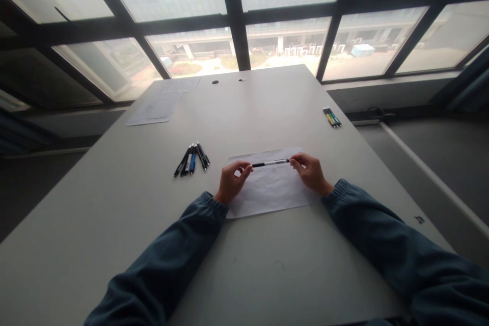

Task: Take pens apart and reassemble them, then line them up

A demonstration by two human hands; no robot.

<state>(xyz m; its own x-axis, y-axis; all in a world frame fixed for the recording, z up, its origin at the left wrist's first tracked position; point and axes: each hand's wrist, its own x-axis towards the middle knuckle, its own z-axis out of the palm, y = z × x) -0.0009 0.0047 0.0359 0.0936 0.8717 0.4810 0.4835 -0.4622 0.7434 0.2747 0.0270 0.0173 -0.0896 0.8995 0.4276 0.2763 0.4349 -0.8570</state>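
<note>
A black and clear pen (pixel 270 163) is stretched level between my two hands, above a sheet of white paper (pixel 267 196) with faint drawn marks. My left hand (pixel 232 179) pinches the pen's left end between thumb and fingers. At the other end, my right hand (pixel 310 172) has its thumb and fingertips closed on the pen. Left of my left hand lies a loose bunch of pens (pixel 191 159), mostly black with one blue.
Several green and yellow pens (pixel 332 117) lie side by side near the table's right edge. Printed sheets (pixel 155 107) rest at the far left of the white table (pixel 114 204). Two round cable holes sit at the far end, before large windows. A small dark piece (pixel 419 219) lies near the right edge.
</note>
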